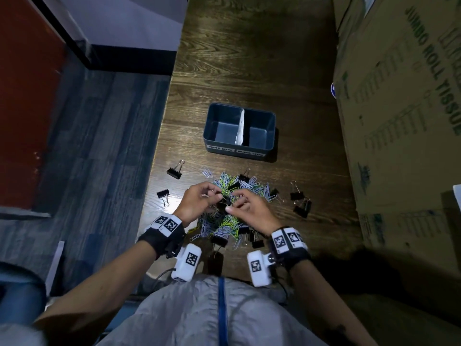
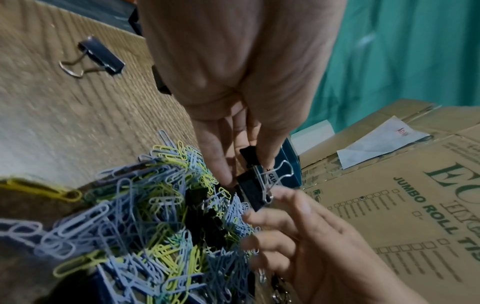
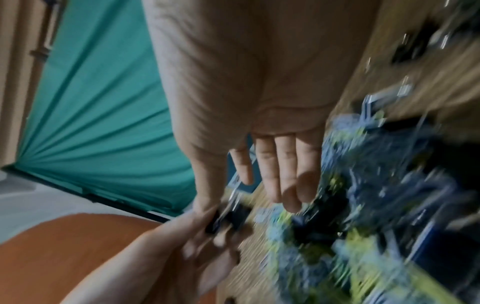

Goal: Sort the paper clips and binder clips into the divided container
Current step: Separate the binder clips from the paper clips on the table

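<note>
A dark blue divided container [image 1: 209, 126] with a white divider stands on the wooden table, both halves bare, labels on its near wall. In front of it lies a pile of blue, green and yellow paper clips [image 1: 225, 222] [image 2: 145, 222] mixed with black binder clips. Both hands meet over the pile. My left hand [image 1: 215, 196] [image 2: 246, 174] pinches a black binder clip [image 2: 250, 188] [image 3: 228, 219] just above the heap. My right hand [image 1: 233, 204] [image 3: 233, 195] touches that clip with its thumb, fingers loosely extended. The right wrist view is blurred.
Loose black binder clips lie left of the pile [image 1: 174, 171] [image 1: 163, 194] [image 2: 101, 56], right of it [image 1: 296, 195] [image 1: 302, 208] and near my body [image 1: 257, 242]. A large cardboard box [image 1: 399, 121] walls the table's right side. The table's left edge drops to the floor.
</note>
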### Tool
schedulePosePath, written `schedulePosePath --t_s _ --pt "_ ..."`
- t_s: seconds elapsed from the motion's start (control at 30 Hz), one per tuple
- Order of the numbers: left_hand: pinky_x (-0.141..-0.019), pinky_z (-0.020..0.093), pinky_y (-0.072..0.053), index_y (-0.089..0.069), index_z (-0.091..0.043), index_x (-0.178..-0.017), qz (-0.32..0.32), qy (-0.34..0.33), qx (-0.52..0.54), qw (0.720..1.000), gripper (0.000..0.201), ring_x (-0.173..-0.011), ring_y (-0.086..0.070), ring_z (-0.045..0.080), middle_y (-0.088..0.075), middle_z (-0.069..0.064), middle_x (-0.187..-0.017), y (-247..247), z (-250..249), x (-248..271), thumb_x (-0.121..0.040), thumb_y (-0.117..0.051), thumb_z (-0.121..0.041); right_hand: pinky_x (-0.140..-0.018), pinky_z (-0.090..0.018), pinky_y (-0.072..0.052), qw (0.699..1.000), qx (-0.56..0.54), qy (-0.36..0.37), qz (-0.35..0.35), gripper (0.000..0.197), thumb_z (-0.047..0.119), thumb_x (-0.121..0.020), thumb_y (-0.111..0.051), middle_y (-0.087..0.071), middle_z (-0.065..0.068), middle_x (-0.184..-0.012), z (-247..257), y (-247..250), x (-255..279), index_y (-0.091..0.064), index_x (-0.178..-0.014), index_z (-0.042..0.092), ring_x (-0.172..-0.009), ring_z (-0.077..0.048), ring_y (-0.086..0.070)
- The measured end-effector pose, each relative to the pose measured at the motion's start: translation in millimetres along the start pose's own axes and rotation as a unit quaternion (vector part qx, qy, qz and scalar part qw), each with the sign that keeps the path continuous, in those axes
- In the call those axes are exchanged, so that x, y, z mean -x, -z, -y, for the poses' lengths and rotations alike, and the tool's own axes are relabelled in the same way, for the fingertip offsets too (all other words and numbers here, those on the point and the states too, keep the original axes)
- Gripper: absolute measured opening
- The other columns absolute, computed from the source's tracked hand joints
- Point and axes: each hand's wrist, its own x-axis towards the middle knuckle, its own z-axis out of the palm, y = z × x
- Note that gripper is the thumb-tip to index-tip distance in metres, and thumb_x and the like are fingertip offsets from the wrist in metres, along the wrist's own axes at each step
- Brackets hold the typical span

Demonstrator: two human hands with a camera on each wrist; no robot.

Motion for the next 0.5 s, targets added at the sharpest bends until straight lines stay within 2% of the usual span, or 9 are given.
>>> schedulePosePath --t_s 0.07,0.17,0.23,0.33,0.43,0.5 --pt "-0.068 0.037 -0.059 -0.068 -0.011 -0.099 0.001 0.004 0.003 1.000 0.015 -0.078 -0.065 0.015 -0.061 0.002 -0.078 -5.3 -1.0 0.8 -0.086 -0.073 -0.014 -0.069 -0.032 -0.059 0.999 -0.024 0.006 -0.025 0.023 0.017 -0.083 -0.080 -0.067 0.002 -0.087 4.7 -10.3 -6.9 -0.065 -0.099 0.024 -0.074 -0.014 -0.067" --pt "-0.060 0.031 -0.058 -0.067 -0.005 -0.101 -0.003 0.010 0.016 1.000 0.017 -0.072 -0.065 0.012 -0.062 0.003 -0.072 -6.6 1.6 3.0 -0.086 -0.072 -0.011 -0.059 -0.028 -0.056 0.997 -0.043 -0.024 -0.056 0.028 0.000 -0.080 -0.079 -0.067 -0.003 -0.075 5.4 -16.5 -14.9 -0.063 -0.079 0.023 -0.060 -0.011 -0.067" --pt "-0.054 0.028 -0.057 -0.064 0.000 -0.101 0.000 0.024 0.038 0.999 0.016 -0.067 -0.065 0.013 -0.064 0.004 -0.072 -3.1 5.9 5.8 -0.087 -0.069 -0.008 -0.056 -0.026 -0.054 0.997 -0.036 -0.035 -0.058 0.025 0.000 -0.079 -0.080 -0.070 -0.007 -0.075 6.2 -20.1 -15.0 -0.065 -0.079 0.020 -0.057 -0.012 -0.067" --pt "-0.054 0.028 -0.057 -0.061 0.000 -0.098 0.011 0.045 0.075 0.996 0.011 -0.068 -0.066 0.019 -0.065 0.011 -0.076 3.4 11.5 12.5 -0.089 -0.065 -0.004 -0.065 -0.029 -0.057 0.998 0.018 -0.028 -0.057 0.017 0.008 -0.077 -0.083 -0.074 -0.006 -0.083 6.2 -27.8 -14.2 -0.071 -0.086 0.016 -0.072 -0.020 -0.071" --pt "-0.056 0.029 -0.058 -0.061 -0.002 -0.095 0.003 0.055 0.114 0.992 0.004 -0.074 -0.068 0.021 -0.065 0.012 -0.081 15.6 17.4 19.5 -0.091 -0.062 -0.004 -0.071 -0.027 -0.057 1.000 0.004 -0.027 -0.011 0.021 0.008 -0.078 -0.081 -0.073 -0.001 -0.089 9.3 -36.0 -15.8 -0.072 -0.095 0.018 -0.082 -0.017 -0.071" --pt "-0.056 0.029 -0.058 -0.061 -0.005 -0.096 -0.016 0.064 0.136 0.989 0.004 -0.078 -0.069 0.022 -0.066 0.010 -0.082 30.1 22.2 23.5 -0.091 -0.062 -0.006 -0.078 -0.028 -0.058 0.999 -0.013 -0.025 0.018 0.026 0.008 -0.080 -0.080 -0.072 0.003 -0.088 12.8 -37.4 -17.0 -0.070 -0.100 0.021 -0.081 -0.013 -0.070"
